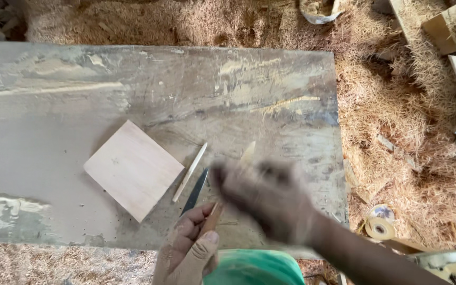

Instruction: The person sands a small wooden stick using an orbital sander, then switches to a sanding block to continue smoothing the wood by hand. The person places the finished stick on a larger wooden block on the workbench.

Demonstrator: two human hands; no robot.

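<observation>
Head view, looking straight down: a worn grey workbench [54, 105] is filling most of the frame, dusted with sawdust, and pale wood shavings [407, 105] are covering the ground around it.

The person's left hand [188, 250] is resting at the near edge of the bench, low in the frame. Its thumb and fingers are pinching closed around a thin reddish-brown wooden stick [213, 215], which is pointing up and away from the body.

The right hand [262, 195] is hovering just above and to the right of the left hand, over the far end of that stick. It is badly blurred, so whether its fingers are gripping anything or hanging loose cannot be told.

Just left of the hands, a dark narrow blade [195, 191] is lying flat on the bench. Beside it, a pale slender wooden sliver [190, 171] is lying at the same slant.

Further left, a square pale wooden tile [133, 169] is lying flat, turned like a diamond, close to the sliver.

On the shavings to the right of the bench, a roll of tape [380, 228] is lying near the right forearm.
</observation>
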